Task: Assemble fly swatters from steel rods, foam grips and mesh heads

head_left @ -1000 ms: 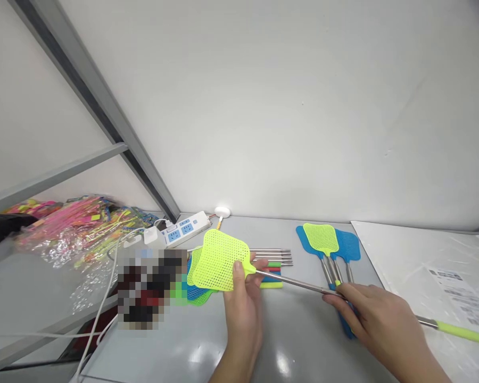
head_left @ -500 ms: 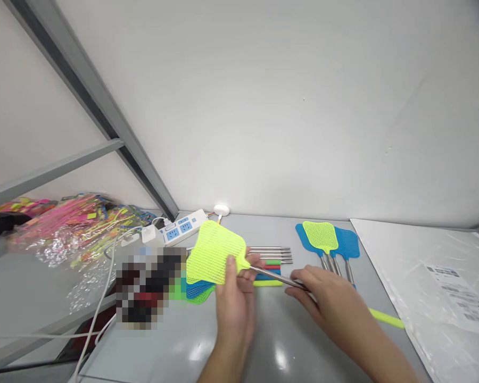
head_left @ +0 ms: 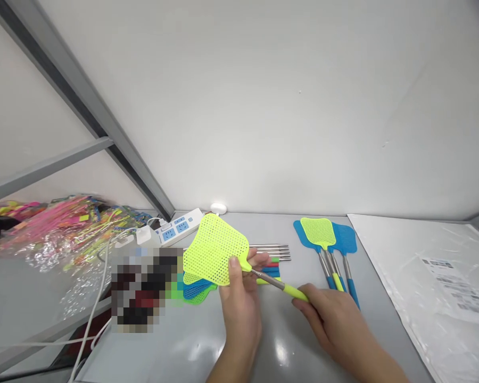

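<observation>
A yellow-green fly swatter (head_left: pixel 215 250) with a metal shaft is held up over the desk between my hands. My left hand (head_left: pixel 241 298) grips the base of its mesh head, thumb on top. My right hand (head_left: pixel 327 311) is closed round the end of the yellow-green handle (head_left: pixel 294 292). Behind my left hand lie metal rods (head_left: pixel 273 250) and several coloured handles (head_left: pixel 272 272), partly covered by the fingers. Under the held head, blue and green swatter heads (head_left: pixel 197 291) overlap on the desk. To the right, several fly swatters (head_left: pixel 319 233), blue and yellow-green, lie grouped with handles toward me.
A white power strip (head_left: pixel 181 227) with plugs and cables stands back left. Plastic-wrapped colourful packages (head_left: pixel 72 229) pile up on the far left beside a grey metal frame (head_left: pixel 104 143). A white plastic sheet (head_left: pixel 431 276) with a label covers the right side. One area at left is pixelated.
The shaft now appears short, with the yellow-green handle at its end in my right hand. The loose yellow-green handle seen by my right forearm is no longer in that place.
</observation>
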The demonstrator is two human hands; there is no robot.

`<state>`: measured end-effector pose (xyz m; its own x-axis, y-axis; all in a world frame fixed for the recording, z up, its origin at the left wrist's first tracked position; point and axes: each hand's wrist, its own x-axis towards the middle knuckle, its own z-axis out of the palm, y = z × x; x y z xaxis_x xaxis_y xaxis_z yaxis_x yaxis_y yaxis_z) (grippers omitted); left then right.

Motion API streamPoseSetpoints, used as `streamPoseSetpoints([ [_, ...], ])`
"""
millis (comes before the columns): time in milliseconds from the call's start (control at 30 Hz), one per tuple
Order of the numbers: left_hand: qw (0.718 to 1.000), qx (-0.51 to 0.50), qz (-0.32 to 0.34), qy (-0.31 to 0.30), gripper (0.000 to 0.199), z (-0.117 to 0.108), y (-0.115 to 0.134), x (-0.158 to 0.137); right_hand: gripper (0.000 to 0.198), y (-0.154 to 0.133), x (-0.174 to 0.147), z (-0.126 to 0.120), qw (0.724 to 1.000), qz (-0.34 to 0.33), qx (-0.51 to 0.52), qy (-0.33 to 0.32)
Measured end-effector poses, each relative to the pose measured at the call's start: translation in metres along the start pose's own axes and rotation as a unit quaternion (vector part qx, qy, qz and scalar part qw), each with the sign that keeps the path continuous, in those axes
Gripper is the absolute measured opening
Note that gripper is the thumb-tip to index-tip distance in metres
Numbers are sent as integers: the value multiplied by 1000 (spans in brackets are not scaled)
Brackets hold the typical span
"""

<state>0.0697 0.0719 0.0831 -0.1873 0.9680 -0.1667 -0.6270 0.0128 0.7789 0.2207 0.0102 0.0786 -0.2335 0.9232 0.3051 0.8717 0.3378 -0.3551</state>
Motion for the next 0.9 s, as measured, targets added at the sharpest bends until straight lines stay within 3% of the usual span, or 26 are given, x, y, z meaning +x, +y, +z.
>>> streamPoseSetpoints([
  [100, 997, 44, -18, -53, 43, 0, 3, 2, 27, -3, -3, 3, 995, 61, 76, -23],
  [200, 974, 116, -78, -181, 47, 0, -1, 1, 27, -6, -10, 2, 976, 131, 166, -55],
  [267, 942, 155, -116, -275, 49, 0, -11, -6, 31, -4, -15, 0, 961, 177, 208, -33],
  [333, 918, 197, -120, -322, 46, 0, -23, -15, 35, 4, -21, -4, 948, 236, 213, 29],
  [400, 904, 263, -74, -329, 39, -3, -34, -22, 39, 20, -29, -9, 930, 311, 178, 87],
  [467, 876, 342, 6, -339, 32, -8, -42, -24, 43, 40, -40, -14, 909, 386, 122, 101],
  [600, 787, 429, 144, -420, 29, -16, -48, -22, 45, 70, -55, -18, 863, 504, 14, 28],
  [767, 725, 460, 221, -463, 25, -17, -55, -22, 45, 73, -50, -10, 844, 535, -23, -34],
  [900, 706, 471, 232, -474, 21, -17, -59, -21, 40, 69, -41, -5, 848, 523, -57, -55],
])
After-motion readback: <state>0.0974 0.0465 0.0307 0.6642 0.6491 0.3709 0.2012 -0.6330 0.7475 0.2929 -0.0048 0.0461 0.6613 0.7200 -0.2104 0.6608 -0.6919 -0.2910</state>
